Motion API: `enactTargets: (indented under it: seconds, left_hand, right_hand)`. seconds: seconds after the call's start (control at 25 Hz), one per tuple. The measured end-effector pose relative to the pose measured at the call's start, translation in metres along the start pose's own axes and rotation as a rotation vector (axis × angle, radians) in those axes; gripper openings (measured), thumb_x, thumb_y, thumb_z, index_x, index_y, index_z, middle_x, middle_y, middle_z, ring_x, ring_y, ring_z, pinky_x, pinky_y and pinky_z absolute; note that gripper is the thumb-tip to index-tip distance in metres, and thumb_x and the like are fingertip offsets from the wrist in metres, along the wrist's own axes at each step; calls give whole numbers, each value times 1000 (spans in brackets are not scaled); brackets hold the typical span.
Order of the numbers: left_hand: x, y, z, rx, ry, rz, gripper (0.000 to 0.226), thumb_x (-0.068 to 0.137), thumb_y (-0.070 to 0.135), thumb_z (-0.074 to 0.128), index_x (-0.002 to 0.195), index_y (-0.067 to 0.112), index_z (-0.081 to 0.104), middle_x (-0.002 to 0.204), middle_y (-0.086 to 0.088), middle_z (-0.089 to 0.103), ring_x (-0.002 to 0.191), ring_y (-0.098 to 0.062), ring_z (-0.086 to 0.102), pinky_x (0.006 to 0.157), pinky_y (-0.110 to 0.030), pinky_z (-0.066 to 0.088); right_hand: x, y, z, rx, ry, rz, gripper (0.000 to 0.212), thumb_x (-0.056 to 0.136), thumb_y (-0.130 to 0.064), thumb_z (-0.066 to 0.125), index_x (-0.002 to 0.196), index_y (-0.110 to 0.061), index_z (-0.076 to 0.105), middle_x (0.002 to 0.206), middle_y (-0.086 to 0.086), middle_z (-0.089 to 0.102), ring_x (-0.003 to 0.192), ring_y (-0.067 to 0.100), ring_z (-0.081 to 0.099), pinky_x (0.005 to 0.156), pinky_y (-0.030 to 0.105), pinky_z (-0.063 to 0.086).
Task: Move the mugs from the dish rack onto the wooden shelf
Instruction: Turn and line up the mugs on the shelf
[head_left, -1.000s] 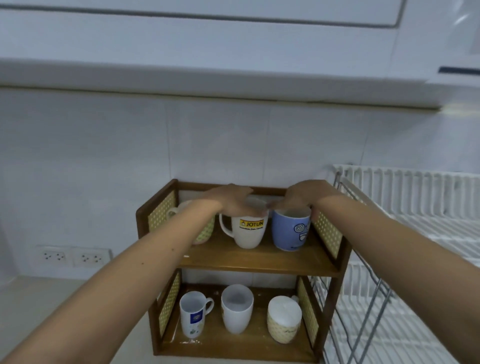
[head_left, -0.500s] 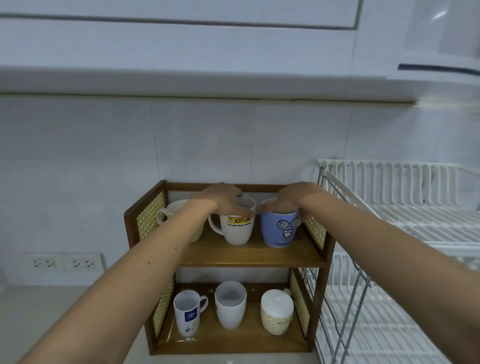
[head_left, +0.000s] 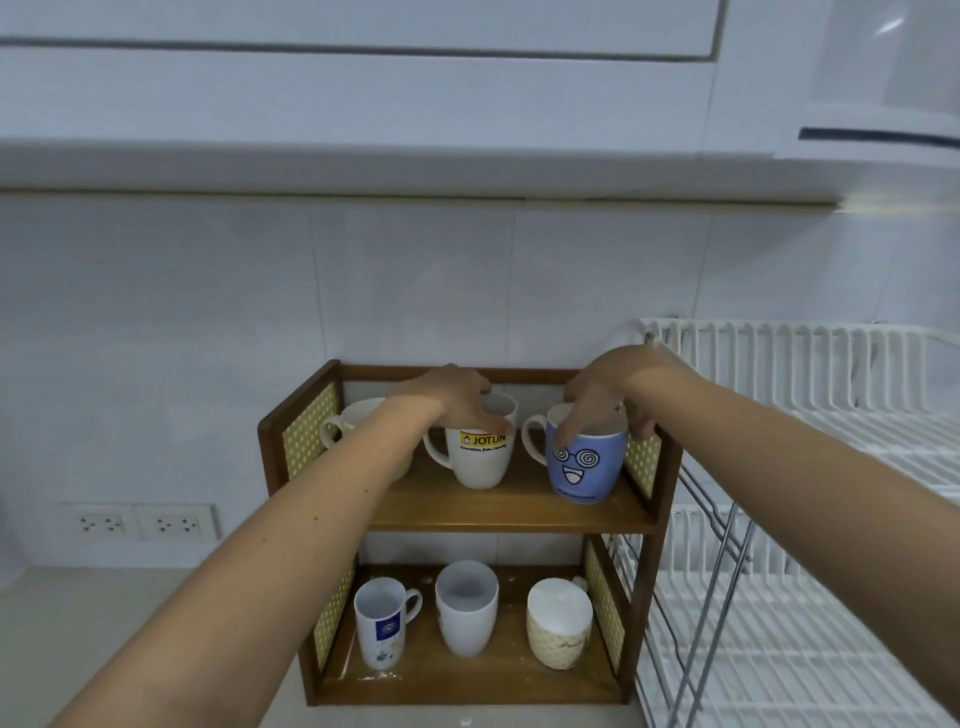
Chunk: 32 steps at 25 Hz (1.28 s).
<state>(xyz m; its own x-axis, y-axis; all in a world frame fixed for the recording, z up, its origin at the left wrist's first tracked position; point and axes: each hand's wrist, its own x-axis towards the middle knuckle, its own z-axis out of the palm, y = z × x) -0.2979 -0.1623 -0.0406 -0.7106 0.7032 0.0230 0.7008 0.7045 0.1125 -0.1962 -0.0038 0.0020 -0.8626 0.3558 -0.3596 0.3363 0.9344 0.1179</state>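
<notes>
Mugs on the wooden shelf's (head_left: 498, 512) upper tier.
Left hand (head_left: 451, 397) pinches the white mug's (head_left: 480, 457) rim; right hand (head_left: 610, 387) grips the blue mug's (head_left: 584, 467) rim, fingers curled.

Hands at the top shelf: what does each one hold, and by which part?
The left hand grips the white JOTUN mug by its rim. The right hand grips the blue face mug by its rim, from above.
</notes>
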Motion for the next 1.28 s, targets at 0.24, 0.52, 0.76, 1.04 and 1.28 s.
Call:
enactTargets:
  seconds: [0.24,0.52,0.76,1.04,1.28]
  left_hand:
    - [1,-2,1,12,-5,28,90,76,67,58,148,18,33,152,-5,37,134,-27,40,104,-37,38]
    - [2,-4,3,10,-32,23,88,79,64,58,149,18,29,154,-4,34,136,-27,38,106,-37,36]
    - [-50,-4,39,-42,483,334,67,90,40,58,148,20,30,150,-6,41,138,-21,36,111,-36,28]
    - [-110,-82,148,341,216,842,17,89,21,56,99,17,69,91,-1,71,83,-18,66,67,-32,55]
    - [-79,-113,211,194,-223,258,75,78,16,69,142,34,34,150,2,37,135,-23,37,102,-41,45]
  right_hand:
    - [16,8,6,68,43,-74,88,70,-31,80,143,-29,31,144,13,36,108,39,60,79,46,60]
    - [13,7,10,-5,117,-103,83,76,-33,73,146,-27,27,147,12,37,115,36,56,80,41,60]
    - [-23,-19,58,195,806,-209,54,80,-44,60,130,-26,47,127,4,56,109,24,56,79,35,49]
    - [-12,-80,228,333,622,-482,14,84,-34,54,85,-25,66,84,-7,65,77,15,64,63,33,55]
    - [81,-114,230,256,55,-204,83,83,-58,56,150,-28,16,151,12,32,131,34,41,101,43,43]
